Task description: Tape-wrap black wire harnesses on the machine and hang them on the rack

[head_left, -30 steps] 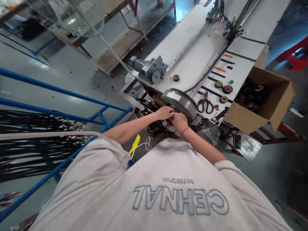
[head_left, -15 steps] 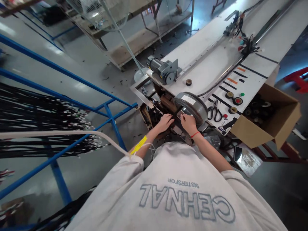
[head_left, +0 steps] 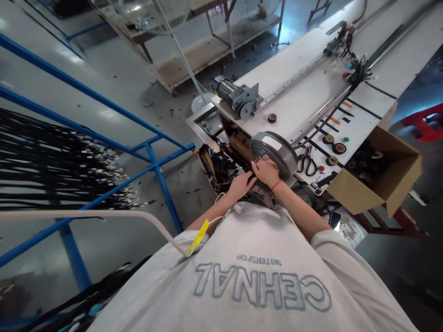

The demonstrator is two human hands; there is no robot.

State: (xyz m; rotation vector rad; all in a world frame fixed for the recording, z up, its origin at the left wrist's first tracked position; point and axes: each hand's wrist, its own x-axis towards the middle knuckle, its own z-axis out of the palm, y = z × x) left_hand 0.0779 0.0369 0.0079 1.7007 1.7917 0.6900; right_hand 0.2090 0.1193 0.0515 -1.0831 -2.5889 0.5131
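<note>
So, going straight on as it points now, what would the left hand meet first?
The left hand would most likely meet the right hand, directly in front; whether they touch is unclear. The grey wheel seems to lie beyond, though depth is hard to judge.

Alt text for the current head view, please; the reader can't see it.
A person's left hand and right hand are close together by a grey drum-shaped part at one end of a white workbench; whether they hold anything is unclear. Scissors and tape rolls lie on it, near an open cardboard box.
</note>
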